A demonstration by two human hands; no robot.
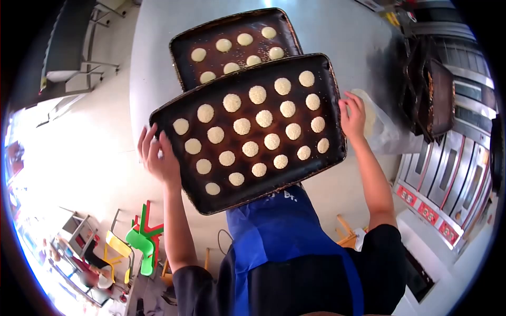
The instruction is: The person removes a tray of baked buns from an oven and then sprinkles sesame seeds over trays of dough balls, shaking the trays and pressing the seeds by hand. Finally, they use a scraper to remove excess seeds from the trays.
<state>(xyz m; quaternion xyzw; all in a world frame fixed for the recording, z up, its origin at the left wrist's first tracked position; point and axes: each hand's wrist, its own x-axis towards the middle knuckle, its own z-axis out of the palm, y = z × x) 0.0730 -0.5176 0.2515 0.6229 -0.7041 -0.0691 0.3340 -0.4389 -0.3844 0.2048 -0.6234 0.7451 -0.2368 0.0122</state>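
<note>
A dark baking tray (298, 171) is held up at a tilt in front of me. Several pale rounds of dough (264, 118), their tops speckled as if with sesame seeds, lie on it in rows. My left hand (162, 162) grips the tray's left end, fingers curled at the rim. At the opposite end my right hand (354, 117) holds the right rim; part of its grip is hidden behind the tray. Just beyond, a second baking tray (229, 55) with similar dough rounds rests on the metal table (155, 50), partly covered by the front tray.
Dark trays (441, 100) stand on the right, by the steel ovens (437, 174). A clear plastic bag (390, 129) lies on the table near my right hand. Behind me on the left are a green chair (139, 241), a yellow chair (118, 244) and a seated person (100, 274).
</note>
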